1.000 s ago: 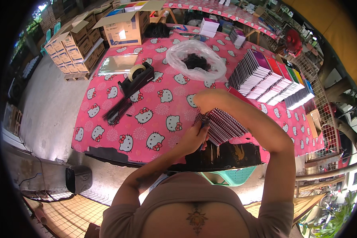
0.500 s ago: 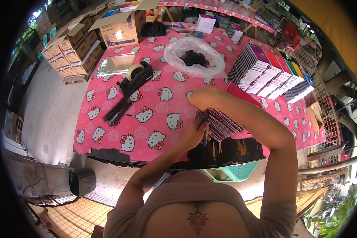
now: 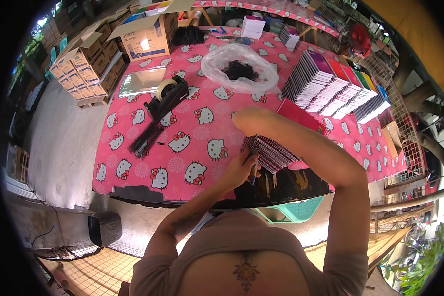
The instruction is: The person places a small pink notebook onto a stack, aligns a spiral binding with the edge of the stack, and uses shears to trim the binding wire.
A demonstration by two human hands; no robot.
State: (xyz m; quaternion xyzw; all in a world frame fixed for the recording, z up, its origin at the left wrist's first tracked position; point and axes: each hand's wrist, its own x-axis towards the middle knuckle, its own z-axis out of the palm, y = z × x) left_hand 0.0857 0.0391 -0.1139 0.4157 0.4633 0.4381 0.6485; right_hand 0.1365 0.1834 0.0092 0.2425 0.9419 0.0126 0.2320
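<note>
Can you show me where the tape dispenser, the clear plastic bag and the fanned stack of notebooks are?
tape dispenser [image 3: 168, 96], head view, on its black body.
clear plastic bag [image 3: 222, 74], head view, on its left wall.
fanned stack of notebooks [image 3: 274, 154], head view, on the spines.

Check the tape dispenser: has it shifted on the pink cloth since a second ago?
No. The black tape dispenser sits beside the same cat prints on the pink tablecloth; only the camera view shifted.
</note>
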